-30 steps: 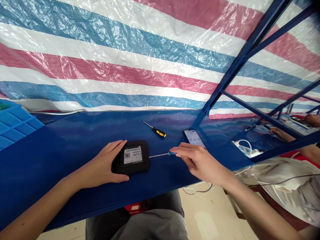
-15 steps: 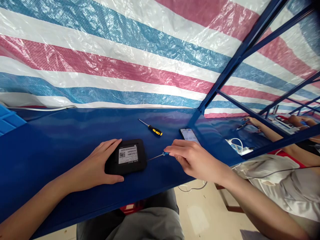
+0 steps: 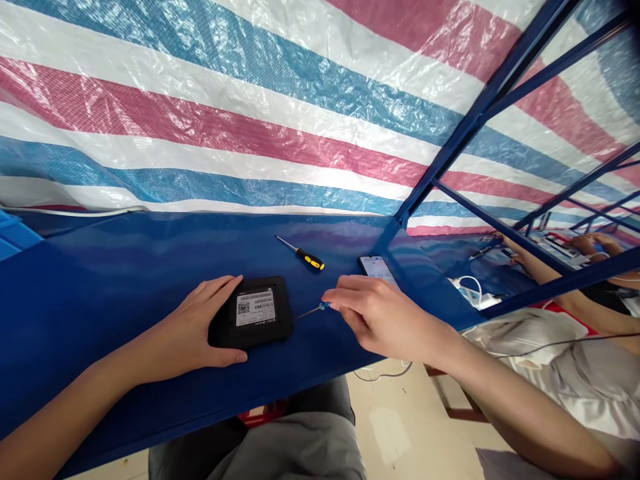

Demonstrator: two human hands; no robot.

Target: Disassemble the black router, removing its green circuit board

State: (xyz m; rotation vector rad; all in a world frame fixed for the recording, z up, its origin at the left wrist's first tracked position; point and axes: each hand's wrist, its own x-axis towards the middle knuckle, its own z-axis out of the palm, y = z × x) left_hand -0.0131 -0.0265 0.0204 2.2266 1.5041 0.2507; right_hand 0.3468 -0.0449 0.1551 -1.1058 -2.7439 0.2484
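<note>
A flat black device (image 3: 280, 327) with rounded corners lies on the blue tabletop (image 3: 165, 260), its white printed label (image 3: 256, 308) facing up. My left hand (image 3: 205, 330) grips its left end, thumb along the near side and fingers over the far side. In my right hand (image 3: 373, 313) is a screwdriver (image 3: 324, 306) with a blue translucent handle, mostly hidden by the fingers. Its thin shaft points left at the device's right edge; whether the tip touches it I cannot tell.
Behind the device lies a black and yellow screwdriver (image 3: 310, 259). A phone (image 3: 376, 267) showing a timer sits beyond my right hand. Blue metal posts (image 3: 450, 147) rise at the right; a co-worker's arm (image 3: 545, 267) and a white cable (image 3: 473, 287) are past them. A blue bin (image 3: 17, 237) stands far left.
The view has shifted slightly. My right hand and the screwdriver have moved a little to the left, while my left hand keeps the same hold on the device.
</note>
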